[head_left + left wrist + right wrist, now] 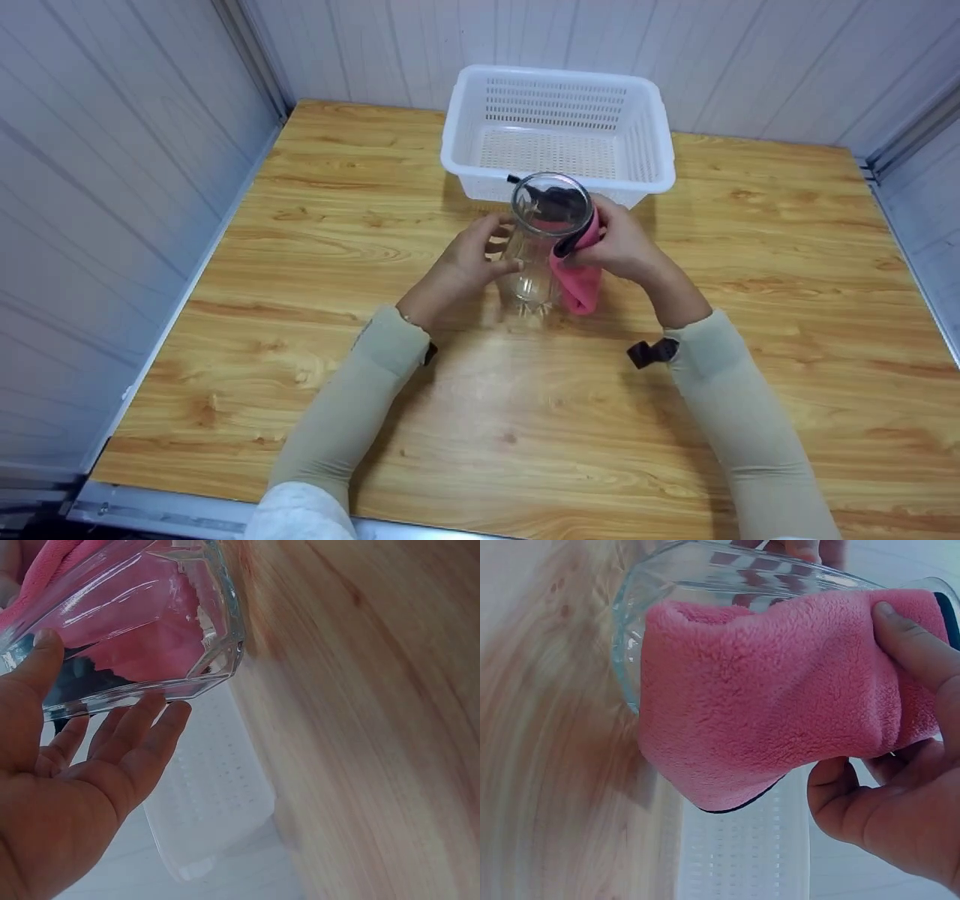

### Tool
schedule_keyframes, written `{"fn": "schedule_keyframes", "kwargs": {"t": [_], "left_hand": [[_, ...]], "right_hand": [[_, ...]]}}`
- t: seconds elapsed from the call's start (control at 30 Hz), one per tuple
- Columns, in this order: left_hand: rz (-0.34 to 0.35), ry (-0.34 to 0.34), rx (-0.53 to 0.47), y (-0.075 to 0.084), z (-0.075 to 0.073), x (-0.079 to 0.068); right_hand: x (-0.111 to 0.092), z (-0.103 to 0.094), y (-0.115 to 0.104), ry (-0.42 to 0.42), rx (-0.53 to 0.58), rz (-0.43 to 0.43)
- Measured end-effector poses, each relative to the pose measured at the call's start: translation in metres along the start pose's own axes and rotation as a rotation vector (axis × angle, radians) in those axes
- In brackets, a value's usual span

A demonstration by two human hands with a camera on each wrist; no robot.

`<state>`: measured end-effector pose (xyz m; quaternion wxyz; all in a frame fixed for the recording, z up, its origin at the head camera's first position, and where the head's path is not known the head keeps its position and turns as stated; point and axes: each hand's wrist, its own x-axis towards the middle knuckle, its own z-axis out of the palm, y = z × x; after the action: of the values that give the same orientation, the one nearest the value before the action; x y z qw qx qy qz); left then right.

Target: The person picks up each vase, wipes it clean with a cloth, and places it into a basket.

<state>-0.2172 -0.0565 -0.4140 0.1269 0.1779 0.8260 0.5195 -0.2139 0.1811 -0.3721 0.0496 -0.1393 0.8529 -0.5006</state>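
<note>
A clear faceted glass vase (532, 277) stands upright on the wooden table, in the middle of the head view. My left hand (466, 259) holds it from the left, thumb on the near side and fingers spread along the far side, as the left wrist view shows (90, 757). On the vase's right side, my right hand (626, 244) grips a pink plush cloth (757, 690) with dark edging. The cloth lies against the glass and wraps partly round its far side. Pink and dark patches of it show through the vase (142, 622).
A white perforated plastic basket (454, 154) sits right behind the vase, near the back wall. Pale panel walls (135, 150) enclose the table (300, 315) on the left, back and right. A small black device (652, 352) is worn at my right wrist.
</note>
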Motion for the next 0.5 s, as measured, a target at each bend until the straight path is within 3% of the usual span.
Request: {"fn": "schedule_keyframes", "kwargs": {"t": [0.27,0.5], "left_hand": [[0.016,0.014,0.013,-0.002,-0.002,-0.001],[0.024,0.012,0.003,-0.002,0.0,-0.002]], "right_hand": [[0.002,0.014,0.023,-0.064,-0.084,-0.032],[0.0,0.016,0.036,-0.06,-0.201,-0.011]]}}
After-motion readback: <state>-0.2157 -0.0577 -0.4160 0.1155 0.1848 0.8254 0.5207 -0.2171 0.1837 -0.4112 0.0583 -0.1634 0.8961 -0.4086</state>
